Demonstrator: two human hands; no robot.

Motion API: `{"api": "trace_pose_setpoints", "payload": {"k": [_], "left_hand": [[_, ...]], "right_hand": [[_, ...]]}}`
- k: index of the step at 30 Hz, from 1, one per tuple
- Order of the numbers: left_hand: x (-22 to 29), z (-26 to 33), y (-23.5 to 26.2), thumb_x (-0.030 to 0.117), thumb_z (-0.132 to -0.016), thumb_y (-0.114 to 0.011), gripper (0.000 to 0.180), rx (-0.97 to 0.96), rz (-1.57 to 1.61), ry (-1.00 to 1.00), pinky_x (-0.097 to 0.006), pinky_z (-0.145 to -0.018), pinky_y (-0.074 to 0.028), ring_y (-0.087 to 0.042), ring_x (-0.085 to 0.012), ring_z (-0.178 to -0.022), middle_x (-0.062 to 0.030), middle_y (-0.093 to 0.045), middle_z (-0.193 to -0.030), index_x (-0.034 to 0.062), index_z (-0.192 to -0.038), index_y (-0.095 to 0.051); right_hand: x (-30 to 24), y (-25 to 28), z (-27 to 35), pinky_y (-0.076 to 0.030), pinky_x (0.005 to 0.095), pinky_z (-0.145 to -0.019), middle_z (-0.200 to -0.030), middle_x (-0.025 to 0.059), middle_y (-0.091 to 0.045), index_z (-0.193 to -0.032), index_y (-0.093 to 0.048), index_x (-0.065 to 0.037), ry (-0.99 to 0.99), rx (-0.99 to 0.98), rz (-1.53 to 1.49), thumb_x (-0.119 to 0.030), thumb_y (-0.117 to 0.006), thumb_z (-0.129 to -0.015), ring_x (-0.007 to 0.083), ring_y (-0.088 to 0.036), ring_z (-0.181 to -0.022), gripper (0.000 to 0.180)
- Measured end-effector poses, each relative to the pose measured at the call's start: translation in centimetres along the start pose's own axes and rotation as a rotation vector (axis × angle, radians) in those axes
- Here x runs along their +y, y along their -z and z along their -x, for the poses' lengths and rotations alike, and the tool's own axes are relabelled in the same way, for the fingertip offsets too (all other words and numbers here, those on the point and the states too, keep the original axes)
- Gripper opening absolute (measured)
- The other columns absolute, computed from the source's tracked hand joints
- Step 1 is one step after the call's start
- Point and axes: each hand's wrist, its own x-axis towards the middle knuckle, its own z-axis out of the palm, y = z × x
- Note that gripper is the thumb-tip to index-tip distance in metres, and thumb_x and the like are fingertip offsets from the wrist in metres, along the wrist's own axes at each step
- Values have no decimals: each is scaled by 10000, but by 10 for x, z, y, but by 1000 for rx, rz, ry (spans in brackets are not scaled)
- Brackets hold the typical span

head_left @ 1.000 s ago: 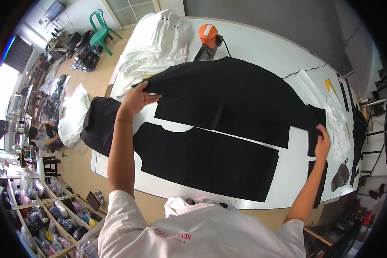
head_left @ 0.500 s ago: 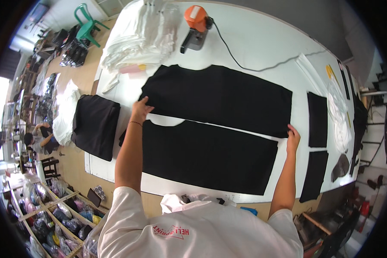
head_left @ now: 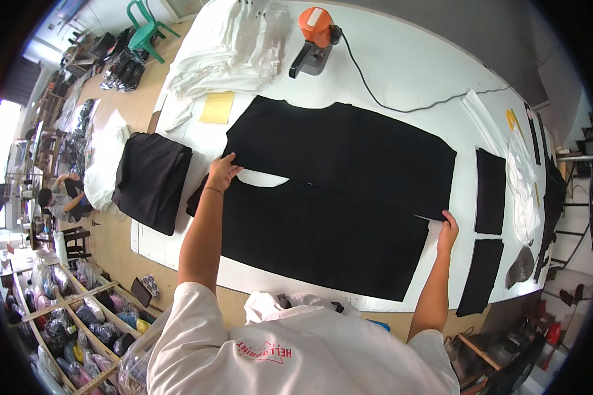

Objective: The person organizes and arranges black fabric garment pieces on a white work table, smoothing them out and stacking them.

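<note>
A black fabric panel [head_left: 342, 141] with a curved neckline cut lies across the white table. My left hand [head_left: 224, 172] pinches its near left corner, and my right hand [head_left: 448, 230] grips its near right corner. Closer to me lies a second black fabric panel [head_left: 323, 240] of similar shape. The far panel's near edge meets or overlaps it along most of its length. White table shows through a gap by the near panel's neck curve and in a thin sliver near my right hand.
Left stands a folded black fabric stack [head_left: 153, 181]; beyond are white fabric layers [head_left: 224, 49] and a yellow sheet [head_left: 217, 108]. An orange corded cutting machine [head_left: 316, 33] sits at the back. Narrow black pieces [head_left: 490, 191] lie right. A person [head_left: 64, 197] sits far left.
Both hands have drawn the far panel toward me, so the white gap between the panels has mostly closed. The yellow sheet shows more plainly. The whole view has shifted slightly.
</note>
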Motion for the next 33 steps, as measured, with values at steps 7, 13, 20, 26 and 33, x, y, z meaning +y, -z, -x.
{"api": "trace_pose_setpoints", "payload": {"k": [7, 13, 20, 26, 33], "left_hand": [[13, 13, -63, 154, -864, -614, 331, 392, -1006, -995, -452, -975, -428, -547, -390, -1097, -212, -610, -1155, -7, -1153, -610], [-8, -27, -100, 515, -973, -438, 569, -14, -1455, -1184, -576, -1161, -176, -225, -386, -1453, -107, -311, -1565, 250, -1476, -403], [8, 5, -80, 387, -967, -531, 588, 45, -1267, -1052, -564, -1175, -150, -174, -434, -1458, -181, -253, -1574, 171, -1489, -366], [26, 68, 121, 180, -825, -657, 432, 942, -1347, -885, -505, -1107, -301, -408, -361, -1319, -129, -485, -1401, 92, -1242, -585], [65, 87, 192, 150, -868, -595, 65, 781, -1310, -1029, -405, -711, -521, -646, -271, -843, -72, -652, -874, 100, -873, -637]], "right_hand": [[-39, -31, -14, -374, 426, -1084, -1293, 207, -574, -1217, -590, 1, 164, 105, 521, -140, -532, -927, 364, -511, -1245, 328], [-47, -87, -12, -218, 530, -1164, -1574, 184, -263, -1526, -300, -139, 217, -29, 958, -482, -391, -1015, 376, -242, -1450, 622], [-29, -64, -16, -236, 524, -1160, -1545, 232, -291, -1510, -307, -78, 230, -46, 812, -472, -363, -1029, 406, -284, -1424, 624], [-64, -61, 53, -282, 482, -1148, -1468, 281, -387, -1428, -397, 26, 297, -22, 520, -415, -444, -1016, 408, -349, -1385, 605], [-205, -186, 161, -395, 404, -1063, -1341, 198, -547, -1319, -513, 28, 396, -491, 50, -256, -538, -994, 314, -518, -1254, 432]]}}
